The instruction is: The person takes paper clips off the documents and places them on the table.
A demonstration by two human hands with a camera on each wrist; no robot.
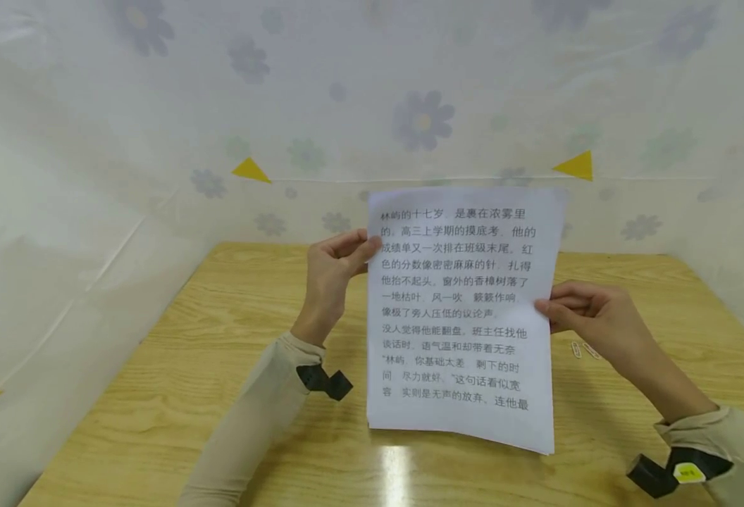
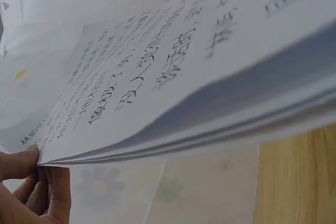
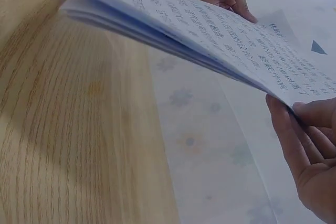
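A thin stack of white sheets (image 1: 463, 310) printed with black Chinese text stands upright on its bottom edge on the wooden table (image 1: 207, 366). My left hand (image 1: 337, 271) pinches its left edge near the top, thumb on the front. My right hand (image 1: 578, 313) pinches the right edge at mid height. In the left wrist view the sheets (image 2: 173, 77) fan slightly above my left hand (image 2: 31, 182). The right wrist view shows the stack (image 3: 210, 30) from below, with my right hand (image 3: 310, 150) holding its near edge.
Two paper clips (image 1: 583, 349) lie on the table just right of the stack, under my right hand. White flowered sheeting (image 1: 410, 120) with yellow triangle marks (image 1: 251, 170) walls the table at the back and on both sides.
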